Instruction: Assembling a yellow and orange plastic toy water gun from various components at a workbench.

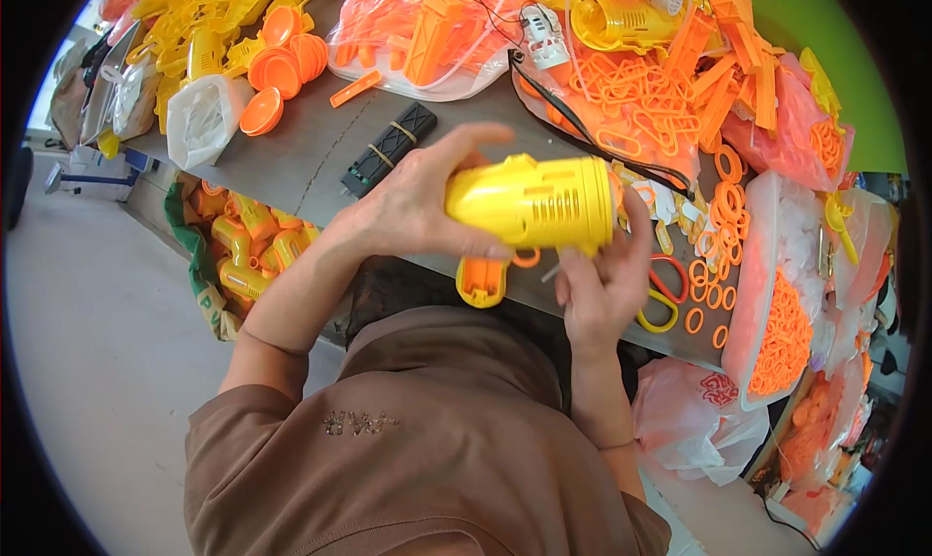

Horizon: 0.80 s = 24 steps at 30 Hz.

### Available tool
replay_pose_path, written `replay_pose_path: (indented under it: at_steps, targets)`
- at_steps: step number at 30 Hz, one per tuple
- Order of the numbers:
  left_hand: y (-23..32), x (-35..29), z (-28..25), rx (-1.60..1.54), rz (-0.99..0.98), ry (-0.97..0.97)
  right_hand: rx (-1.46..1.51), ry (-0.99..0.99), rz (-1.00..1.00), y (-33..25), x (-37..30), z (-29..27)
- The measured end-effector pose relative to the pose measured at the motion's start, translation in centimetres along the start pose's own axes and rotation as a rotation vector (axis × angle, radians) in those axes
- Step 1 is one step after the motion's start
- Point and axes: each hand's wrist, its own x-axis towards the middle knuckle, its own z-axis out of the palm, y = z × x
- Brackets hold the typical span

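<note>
the left hand (413, 206) is wrapped around the rear of the yellow shell (532, 202), held above the table edge (291, 158); the right hand (607, 279) pinches its front underside. if either grasp loosens, the shell could drop to the floor. just below, an orange part (482, 280) looks loose and might fall off. farther back, the ring pile (718, 235) could scatter if bumped.

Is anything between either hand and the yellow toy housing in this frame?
Nothing visible. The left hand grips the yellow toy housing directly at its narrow end, and the right hand touches its wide end from below.
</note>
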Motion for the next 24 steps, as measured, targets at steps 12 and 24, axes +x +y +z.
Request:
replay_pose_path:
  at_steps: [12,24]
  targets:
    - [3.3,-2.7,1.6,0.348,0.569,0.007,-0.37,-0.309,-0.352,-5.4,-0.6,-3.2]
    - [3.8,-2.0,1.0,0.632,0.749,-0.019,-0.549,-0.401,-0.646,-4.8,-0.2,-2.0]
